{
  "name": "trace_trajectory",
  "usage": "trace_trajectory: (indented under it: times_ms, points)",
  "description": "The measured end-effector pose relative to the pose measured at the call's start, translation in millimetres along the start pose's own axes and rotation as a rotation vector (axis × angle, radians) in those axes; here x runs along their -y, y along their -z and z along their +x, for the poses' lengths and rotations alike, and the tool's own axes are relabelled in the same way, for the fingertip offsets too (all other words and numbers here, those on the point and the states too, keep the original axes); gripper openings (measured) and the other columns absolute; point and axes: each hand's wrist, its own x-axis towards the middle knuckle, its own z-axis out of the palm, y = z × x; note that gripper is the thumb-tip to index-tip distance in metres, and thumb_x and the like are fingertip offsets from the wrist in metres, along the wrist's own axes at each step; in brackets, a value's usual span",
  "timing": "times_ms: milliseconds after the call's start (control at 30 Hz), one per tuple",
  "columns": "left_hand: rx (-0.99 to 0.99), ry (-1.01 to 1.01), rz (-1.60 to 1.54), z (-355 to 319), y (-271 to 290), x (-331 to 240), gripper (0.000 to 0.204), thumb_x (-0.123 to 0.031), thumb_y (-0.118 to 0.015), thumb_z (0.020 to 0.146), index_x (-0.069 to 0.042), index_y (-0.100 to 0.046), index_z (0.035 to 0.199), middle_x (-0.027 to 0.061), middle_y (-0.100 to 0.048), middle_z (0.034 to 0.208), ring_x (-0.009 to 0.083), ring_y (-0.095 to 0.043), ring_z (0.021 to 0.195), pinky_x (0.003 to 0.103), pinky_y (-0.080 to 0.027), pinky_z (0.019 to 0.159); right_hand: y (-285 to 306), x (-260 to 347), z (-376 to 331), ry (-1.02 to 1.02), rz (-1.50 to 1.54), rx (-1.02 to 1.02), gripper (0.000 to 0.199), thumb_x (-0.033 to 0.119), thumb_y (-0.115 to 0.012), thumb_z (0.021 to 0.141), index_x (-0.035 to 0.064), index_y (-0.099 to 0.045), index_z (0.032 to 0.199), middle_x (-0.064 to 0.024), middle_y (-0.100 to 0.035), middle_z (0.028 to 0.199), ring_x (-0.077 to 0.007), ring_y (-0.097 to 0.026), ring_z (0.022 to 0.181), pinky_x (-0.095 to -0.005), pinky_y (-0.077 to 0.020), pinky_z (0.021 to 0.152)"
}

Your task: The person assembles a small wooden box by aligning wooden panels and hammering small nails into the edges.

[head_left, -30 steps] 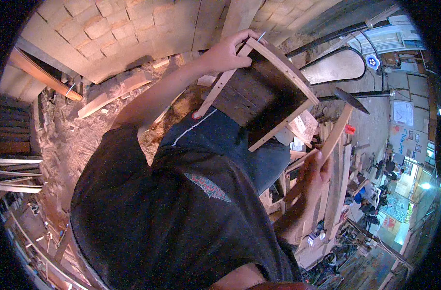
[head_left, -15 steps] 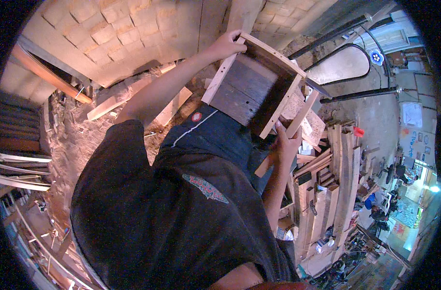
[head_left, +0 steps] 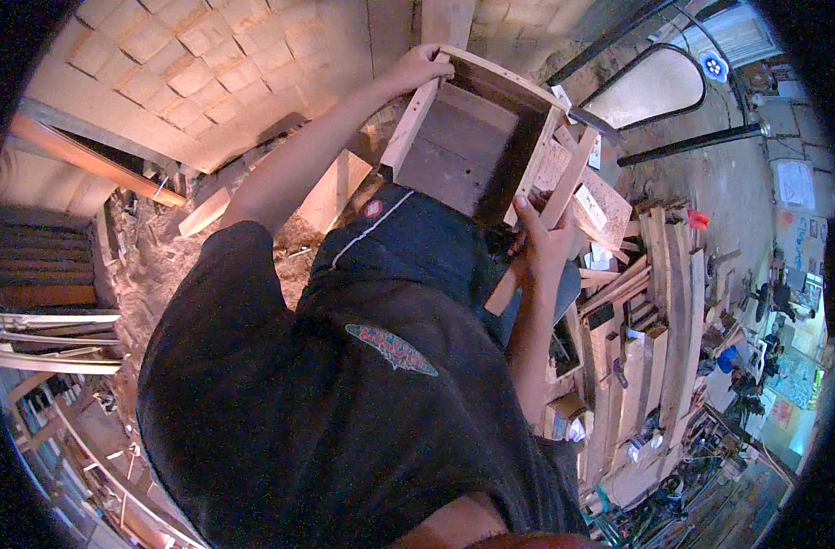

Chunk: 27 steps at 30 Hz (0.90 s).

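An open wooden box [head_left: 410, 135], like a drawer, is propped against my dark trousers, with its dark inside facing me. Its rim is pale, and small dark holes show in the wood. My left hand [head_left: 423, 69] is closed over the box's far left corner. At the box's near right edge, my right hand [head_left: 544, 245] is wrapped round the wooden handle of a hammer [head_left: 571, 181], with the thumb against the rim. The hammer's dark head points away, beside the box's far right corner. Part of the right hand's fingers is hidden.
Stacked long boards [head_left: 669, 311] stand to the right, with a pale speckled board [head_left: 564, 169] behind the hammer. A black-framed chair [head_left: 660, 87] is at the far right. Wood offcuts [head_left: 335, 192] lie on the floor to the left, below a tiled wall [head_left: 189, 64].
The box has shifted slightly away and left in the picture, and more of its inside faces me. My right hand has moved up with the hammer. Both grips stay the same.
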Motion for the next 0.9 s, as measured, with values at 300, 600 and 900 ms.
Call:
trace_trajectory:
  times_ms: [300,600,900]
  points:
    - [0.098,0.242,-0.457,5,-7,24,0.049,-0.05,-0.051,0.1,-0.005,-0.067,0.112,0.0095,-0.068,0.082,0.0155,-0.064,0.073,0.033,-0.052,0.07,-4,15,-1,0.151,-0.078,-0.04,0.045,0.025,-0.084,0.079,0.0022,-0.057,0.106,-0.0092,-0.068,0.092,-0.0106,-0.057,0.061,-0.0248,-0.0449,0.051]
    - [-0.009,0.246,-0.185,19,17,99,0.065,-0.056,-0.038,0.104,0.001,-0.066,0.117,0.0161,-0.071,0.098,0.0253,-0.067,0.082,0.037,-0.052,0.08,-26,48,-9,-0.081,-0.018,0.059,0.045,0.024,-0.087,0.077,0.0031,-0.057,0.103,-0.0051,-0.062,0.086,-0.0157,-0.061,0.073,-0.0309,-0.0504,0.064]
    - [0.099,0.205,-0.171,-4,-11,10,0.066,-0.066,-0.051,0.093,-0.005,-0.062,0.118,0.0138,-0.065,0.094,0.021,-0.063,0.084,0.037,-0.05,0.073,-8,21,0,-0.015,-0.046,0.009,0.046,0.022,-0.084,0.077,0.0017,-0.057,0.108,-0.0089,-0.067,0.09,-0.0117,-0.053,0.049,-0.0273,-0.0427,0.04]
